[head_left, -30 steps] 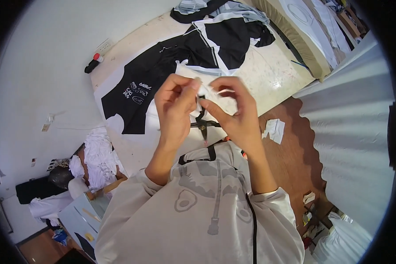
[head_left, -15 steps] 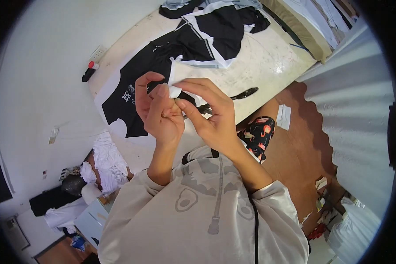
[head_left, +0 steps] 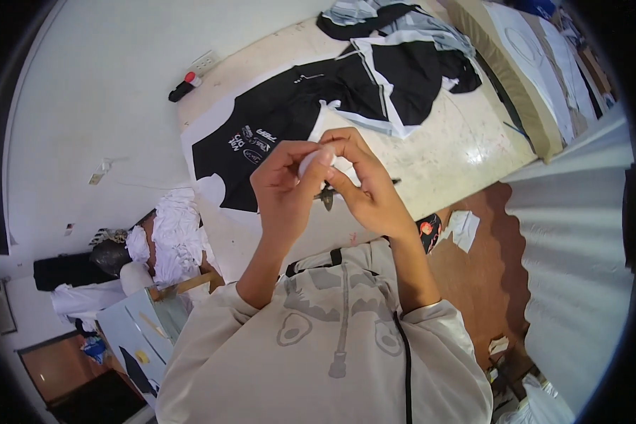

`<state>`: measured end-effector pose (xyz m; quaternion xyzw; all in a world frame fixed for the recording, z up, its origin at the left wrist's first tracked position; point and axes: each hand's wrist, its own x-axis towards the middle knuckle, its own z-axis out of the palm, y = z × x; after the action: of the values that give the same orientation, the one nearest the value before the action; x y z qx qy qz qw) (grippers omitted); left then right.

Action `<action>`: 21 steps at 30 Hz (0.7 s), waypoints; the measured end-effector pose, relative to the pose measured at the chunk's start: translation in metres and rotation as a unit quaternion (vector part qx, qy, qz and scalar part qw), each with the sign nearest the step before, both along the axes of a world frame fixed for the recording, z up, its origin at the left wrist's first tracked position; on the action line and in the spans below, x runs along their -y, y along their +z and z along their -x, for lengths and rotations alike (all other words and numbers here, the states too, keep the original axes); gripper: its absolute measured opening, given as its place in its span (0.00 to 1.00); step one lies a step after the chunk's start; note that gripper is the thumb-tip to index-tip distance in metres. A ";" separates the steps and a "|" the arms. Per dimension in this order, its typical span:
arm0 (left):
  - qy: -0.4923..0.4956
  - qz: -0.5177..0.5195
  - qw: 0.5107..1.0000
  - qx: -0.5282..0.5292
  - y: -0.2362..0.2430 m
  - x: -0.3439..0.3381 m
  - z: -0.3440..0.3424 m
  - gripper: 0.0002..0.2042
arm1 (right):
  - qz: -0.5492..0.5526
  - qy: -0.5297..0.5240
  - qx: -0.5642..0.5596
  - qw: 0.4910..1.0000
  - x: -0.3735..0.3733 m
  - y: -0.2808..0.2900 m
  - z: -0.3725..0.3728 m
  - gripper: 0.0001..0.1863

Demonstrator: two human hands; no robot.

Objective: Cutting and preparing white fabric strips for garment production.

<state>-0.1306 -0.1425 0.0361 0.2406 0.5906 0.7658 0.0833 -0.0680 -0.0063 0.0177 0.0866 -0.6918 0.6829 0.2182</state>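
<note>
My left hand (head_left: 284,185) and my right hand (head_left: 373,189) meet in front of my chest, above the near side of the pale table (head_left: 473,152). Their fingers and thumbs close on a small white piece (head_left: 308,165), perhaps cloth; most of it is hidden by the fingers. Beyond my hands lies a flat black garment panel (head_left: 237,159) with white print and white edges. A black garment with white and grey strips (head_left: 410,81) is bunched farther back. Just below my fingers, a dark tool (head_left: 328,201) shows in part on the table; its kind is unclear.
A wall with a socket (head_left: 205,61) borders the table at left, beside a black object with a red end (head_left: 182,87). Heaped white cloth (head_left: 177,244) lies at lower left. A tan padded edge (head_left: 512,74) stands at back right, a white curtain (head_left: 579,233) at right.
My view has shifted, so the table and garments sit farther right. My left hand's fingers have curled in over the white piece, which shows less of a loose flap now. Both hands stay together.
</note>
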 end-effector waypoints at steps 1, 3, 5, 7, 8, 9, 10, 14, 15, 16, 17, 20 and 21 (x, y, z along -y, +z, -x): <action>-0.035 0.044 0.998 0.010 0.003 0.005 0.003 0.06 | 0.000 0.009 -0.003 1.000 -0.005 0.001 0.002 0.10; -0.059 0.059 0.996 0.026 0.000 0.017 0.013 0.07 | -0.062 0.094 0.043 0.993 -0.015 0.001 0.010 0.10; -0.070 0.090 0.992 0.061 -0.007 0.028 0.017 0.07 | -0.092 0.135 0.059 0.985 -0.017 -0.005 0.025 0.09; -0.058 0.081 0.992 0.070 -0.018 0.037 0.019 0.08 | -0.151 0.154 0.059 0.975 -0.015 -0.009 0.033 0.10; -0.027 0.120 0.992 0.028 -0.022 0.042 0.020 0.08 | -0.171 0.159 0.037 0.972 -0.012 -0.017 0.036 0.13; 0.004 0.157 0.988 -0.015 -0.026 0.045 0.023 0.09 | -0.175 0.170 0.040 0.969 -0.010 -0.023 0.042 0.13; 0.013 0.175 0.984 -0.015 -0.032 0.049 0.027 0.09 | -0.114 0.217 0.076 0.967 -0.007 -0.031 0.049 0.10; 0.018 0.188 0.981 0.054 -0.055 0.058 0.037 0.09 | 0.037 0.320 0.186 0.928 -0.005 -0.072 0.074 0.11; 0.027 0.185 0.981 0.059 -0.062 0.059 0.040 0.09 | 0.106 0.345 0.228 0.904 -0.004 -0.077 0.078 0.14; 0.039 0.199 0.978 0.049 -0.068 0.059 0.044 0.09 | 0.129 0.323 0.268 0.899 -0.002 -0.073 0.082 0.18; 0.050 0.212 0.975 0.040 -0.074 0.060 0.048 0.10 | 0.122 0.332 0.271 0.895 0.002 -0.080 0.085 0.18; 0.078 0.209 0.974 0.044 -0.097 0.057 0.057 0.11 | 0.039 0.313 0.258 0.913 0.013 -0.102 0.089 0.28; 0.085 0.203 0.974 0.050 -0.106 0.058 0.059 0.11 | 0.030 0.321 0.258 0.911 0.019 -0.111 0.092 0.28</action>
<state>-0.1894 -0.2001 -0.0697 0.1291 0.7469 0.6455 0.0938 -0.1597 -0.0253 -0.0935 0.1183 -0.6378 0.7354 -0.1962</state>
